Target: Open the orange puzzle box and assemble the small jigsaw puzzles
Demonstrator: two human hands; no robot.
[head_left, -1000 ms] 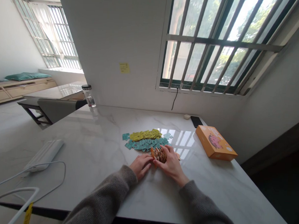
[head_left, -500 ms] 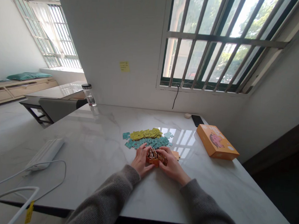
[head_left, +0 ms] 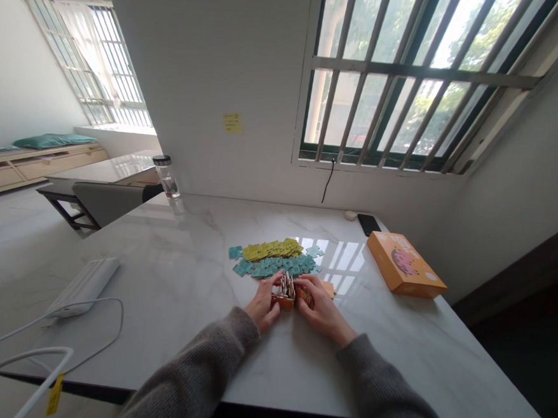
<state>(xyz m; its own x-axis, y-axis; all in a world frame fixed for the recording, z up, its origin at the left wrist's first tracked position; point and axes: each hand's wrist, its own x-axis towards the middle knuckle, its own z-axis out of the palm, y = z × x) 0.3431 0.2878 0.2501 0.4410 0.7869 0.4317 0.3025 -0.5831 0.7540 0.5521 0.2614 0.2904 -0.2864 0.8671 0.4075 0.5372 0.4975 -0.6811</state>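
Note:
Orange puzzle pieces (head_left: pixel 284 302) stand on edge in a bunch on the white table, gathered between my two hands. My left hand (head_left: pixel 263 302) curls round the left side of the bunch, thumb in front and fingers behind. On the other side, my right hand (head_left: pixel 322 307) is closed round more of the orange pieces, partly hidden by its fingers. Just beyond lie overlapping teal puzzle pieces (head_left: pixel 275 267), with a row of yellow-green puzzle pieces (head_left: pixel 272 250) behind them. An orange piece (head_left: pixel 329 289) lies flat past my right hand.
An orange puzzle box (head_left: pixel 404 265) lies at the right, near a black phone (head_left: pixel 368 225) and a small round pale item (head_left: pixel 350 215). A water bottle (head_left: pixel 167 177) stands at the back left. A white power strip (head_left: pixel 87 288) with cables (head_left: pixel 120 325) is on the left.
The orange pieces between my hands have become more upright and packed together. My left fingers have shifted slightly to the right along them; my right hand stays nearly in place.

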